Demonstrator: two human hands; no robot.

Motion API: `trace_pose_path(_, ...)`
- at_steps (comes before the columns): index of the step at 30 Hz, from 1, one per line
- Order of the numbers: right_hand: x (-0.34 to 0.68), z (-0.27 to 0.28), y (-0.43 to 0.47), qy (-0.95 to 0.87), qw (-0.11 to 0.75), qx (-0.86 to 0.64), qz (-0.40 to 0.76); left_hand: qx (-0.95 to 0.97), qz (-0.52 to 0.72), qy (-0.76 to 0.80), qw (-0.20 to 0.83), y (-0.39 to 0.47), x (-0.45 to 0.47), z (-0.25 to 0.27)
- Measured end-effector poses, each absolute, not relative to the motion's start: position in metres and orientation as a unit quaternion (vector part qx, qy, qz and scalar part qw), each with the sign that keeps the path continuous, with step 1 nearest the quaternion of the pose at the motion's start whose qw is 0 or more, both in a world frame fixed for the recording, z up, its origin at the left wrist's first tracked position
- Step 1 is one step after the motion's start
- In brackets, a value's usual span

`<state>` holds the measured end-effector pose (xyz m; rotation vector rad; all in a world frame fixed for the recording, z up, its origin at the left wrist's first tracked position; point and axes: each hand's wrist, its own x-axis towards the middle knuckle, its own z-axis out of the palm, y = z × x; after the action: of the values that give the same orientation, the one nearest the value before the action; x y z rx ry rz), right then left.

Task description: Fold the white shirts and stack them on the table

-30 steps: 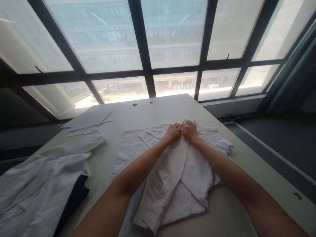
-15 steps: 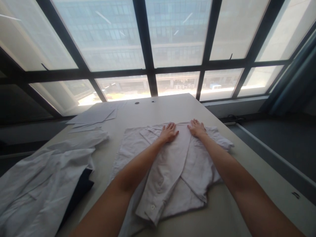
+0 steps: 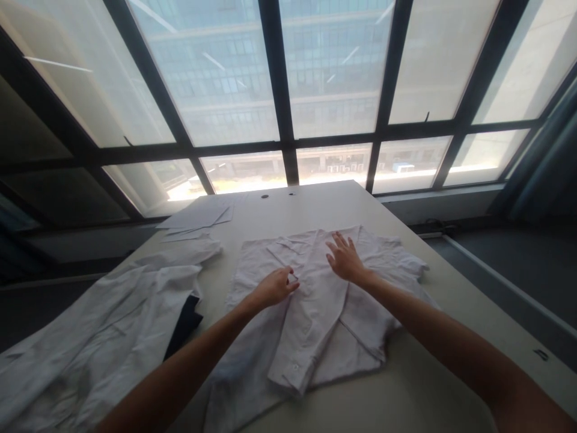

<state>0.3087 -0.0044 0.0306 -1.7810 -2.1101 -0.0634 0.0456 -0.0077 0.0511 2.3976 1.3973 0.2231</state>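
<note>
Beneath left grip (image 3: 273,287) and right grip (image 3: 346,260): white garment (image 3: 311,316), flat on table (image 3: 333,207).

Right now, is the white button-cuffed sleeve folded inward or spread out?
Folded inward: the white cloth sleeve lies across the white shirt, cuff toward the camera.

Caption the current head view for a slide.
Left hand and spread right hand over a white garment on a table, papers and windows beyond.

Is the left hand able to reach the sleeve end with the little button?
Probably yes: the left hand is over the same white shirt, and nothing covers the sleeve end, which lies nearer the person.
</note>
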Motion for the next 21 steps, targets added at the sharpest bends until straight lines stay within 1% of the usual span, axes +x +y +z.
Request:
trace_pose_path(4, 0.278, 0.027, -0.072, -0.788, 0.194, -0.584, 0.017, 0.845, 0.124, 0.502, 0.133, -0.039, 0.027, 0.06)
trace_pose_path(6, 0.273, 0.021, -0.101, -0.798, 0.182, -0.572, 0.045, 0.839, 0.131, 0.51, 0.14, -0.056, 0.02, 0.059)
trace_pose_path(11, 0.28, 0.006, -0.142, -0.774, 0.16, -0.606, 0.092, 0.814, 0.072, 0.487, 0.308, -0.097, 0.008, 0.052)
trace_pose_path(14, 0.284, -0.001, -0.146, -0.758, 0.151, -0.627, 0.1, 0.789, 0.084, 0.464, 0.395, -0.11, 0.009, 0.05)
trace_pose_path(16, 0.285, -0.003, -0.146, -0.757, 0.147, -0.629, 0.104, 0.782, 0.096, 0.448, 0.422, -0.112, 0.01, 0.052)
trace_pose_path(18, 0.285, -0.003, -0.145, -0.759, 0.146, -0.626, 0.105, 0.792, 0.109, 0.441, 0.409, -0.111, 0.01, 0.055)
trace_pose_path(21, 0.286, -0.003, -0.145, -0.765, 0.139, -0.619, 0.11, 0.81, 0.105, 0.45, 0.36, -0.112, 0.003, 0.062)
